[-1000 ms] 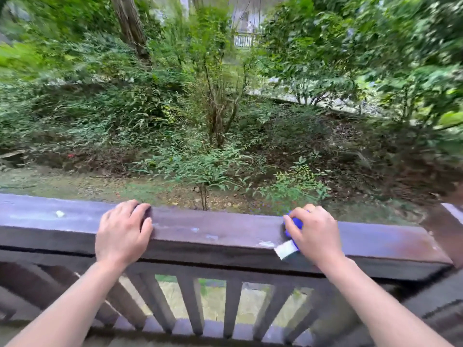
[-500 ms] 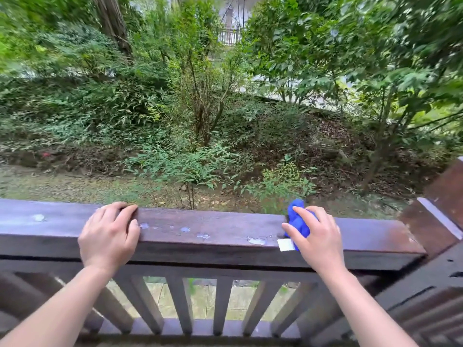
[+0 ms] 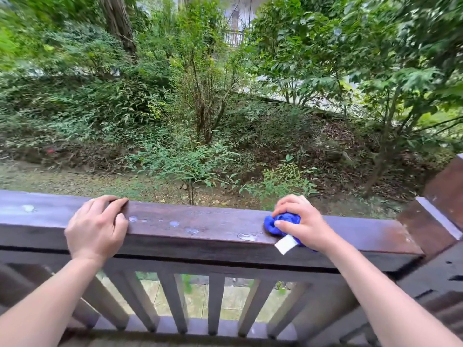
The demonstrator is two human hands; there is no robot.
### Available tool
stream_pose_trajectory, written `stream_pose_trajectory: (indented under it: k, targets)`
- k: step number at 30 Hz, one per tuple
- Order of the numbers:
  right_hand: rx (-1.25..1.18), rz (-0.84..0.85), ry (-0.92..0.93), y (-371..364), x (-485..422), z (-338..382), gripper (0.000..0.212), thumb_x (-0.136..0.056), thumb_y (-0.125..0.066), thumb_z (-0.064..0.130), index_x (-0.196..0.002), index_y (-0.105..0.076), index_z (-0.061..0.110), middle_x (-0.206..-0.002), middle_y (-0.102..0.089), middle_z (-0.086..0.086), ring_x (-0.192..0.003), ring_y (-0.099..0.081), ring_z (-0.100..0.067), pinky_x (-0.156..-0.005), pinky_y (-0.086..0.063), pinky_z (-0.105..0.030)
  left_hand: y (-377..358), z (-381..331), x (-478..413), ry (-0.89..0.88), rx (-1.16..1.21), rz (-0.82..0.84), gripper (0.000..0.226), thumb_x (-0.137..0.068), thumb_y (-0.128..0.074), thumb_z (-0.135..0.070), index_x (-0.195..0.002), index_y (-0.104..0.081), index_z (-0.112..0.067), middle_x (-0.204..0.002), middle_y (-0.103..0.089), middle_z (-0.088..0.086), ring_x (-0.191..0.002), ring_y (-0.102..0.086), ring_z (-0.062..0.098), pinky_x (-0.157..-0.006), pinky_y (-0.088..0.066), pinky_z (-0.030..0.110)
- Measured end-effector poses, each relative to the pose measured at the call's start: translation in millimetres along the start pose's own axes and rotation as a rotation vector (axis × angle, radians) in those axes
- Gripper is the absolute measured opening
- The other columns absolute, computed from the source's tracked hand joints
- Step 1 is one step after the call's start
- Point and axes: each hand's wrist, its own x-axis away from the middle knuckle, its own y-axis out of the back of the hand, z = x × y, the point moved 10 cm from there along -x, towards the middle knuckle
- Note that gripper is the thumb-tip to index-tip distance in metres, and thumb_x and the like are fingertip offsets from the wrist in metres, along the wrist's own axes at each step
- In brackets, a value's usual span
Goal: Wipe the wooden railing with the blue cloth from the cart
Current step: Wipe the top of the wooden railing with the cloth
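A dark brown wooden railing (image 3: 205, 229) runs across the view in front of me, with small water spots (image 3: 246, 237) on its top. My right hand (image 3: 304, 225) presses a bunched blue cloth (image 3: 281, 221) onto the rail top right of centre; a white tag (image 3: 285, 244) hangs from the cloth over the near edge. My left hand (image 3: 96, 229) rests on the rail to the left, fingers curled over its far edge, holding no object.
Vertical balusters (image 3: 215, 304) stand under the rail. A thick corner post (image 3: 443, 196) rises at the right end. Beyond the railing lie a dirt path, shrubs and trees (image 3: 205, 108).
My right hand has turned on the rail so that more of the blue cloth shows to its left. The left hand stays gripping the rail.
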Motion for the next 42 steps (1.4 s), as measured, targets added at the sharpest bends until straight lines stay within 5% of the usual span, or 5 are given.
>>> stream_pose_trajectory:
  k: [4,8,17,23,42]
  targets:
    - [0.320,0.162,0.060,3.0,-2.9,12.5,0.026,-0.080,-0.070,0.046,-0.106,-0.066,0.044,-0.133,-0.050,0.011,-0.126,-0.037,-0.020,-0.105,-0.032,-0.048,0.4,-0.5,0.3,0.000,-0.001,-0.007,0.049,-0.086,-0.035,-0.033,-0.113,-0.072,-0.017,-0.117,-0.068,0.010,-0.109,-0.059,0.038,-0.085,-0.050,0.051]
    - [0.746,0.240,-0.239,16.4,15.4,-17.0,0.074,-0.070,-0.049,0.079,-0.136,-0.018,0.067,-0.143,-0.031,0.003,-0.127,-0.035,-0.029,-0.103,-0.034,-0.046,0.3,0.4,-0.4,-0.008,0.003,-0.028,0.049,-0.085,-0.035,-0.032,-0.113,-0.071,-0.017,-0.117,-0.068,0.010,-0.108,-0.059,0.038,-0.085,-0.050,0.051]
    - [0.414,-0.418,-0.244,1.3,23.5,11.7,0.025,-0.078,-0.071,0.048,-0.094,-0.071,0.029,-0.111,-0.059,-0.003,-0.099,-0.050,-0.032,-0.089,-0.046,-0.040,-4.6,4.7,-0.3,-0.019,0.001,-0.064,0.049,-0.084,-0.035,-0.030,-0.112,-0.073,-0.016,-0.115,-0.068,0.013,-0.107,-0.060,0.038,-0.084,-0.051,0.051]
    - [0.353,-0.224,0.042,-18.5,18.4,19.7,0.029,-0.079,-0.061,0.047,-0.101,-0.068,0.030,-0.115,-0.059,0.000,-0.099,-0.052,-0.024,-0.085,-0.046,-0.034,-6.5,7.3,-0.2,-0.019,0.002,-0.081,0.048,-0.084,-0.036,-0.030,-0.111,-0.073,-0.018,-0.115,-0.068,0.011,-0.106,-0.060,0.037,-0.083,-0.052,0.049]
    - [0.366,-0.218,0.114,-50.9,26.3,38.5,0.042,-0.080,-0.060,0.050,-0.117,-0.062,0.031,-0.129,-0.055,0.003,-0.115,-0.048,-0.019,-0.085,-0.042,-0.027,-3.9,3.6,0.0,-0.030,0.004,-0.056,0.047,-0.084,-0.036,-0.029,-0.111,-0.073,-0.016,-0.114,-0.070,0.012,-0.104,-0.063,0.037,-0.082,-0.054,0.048]
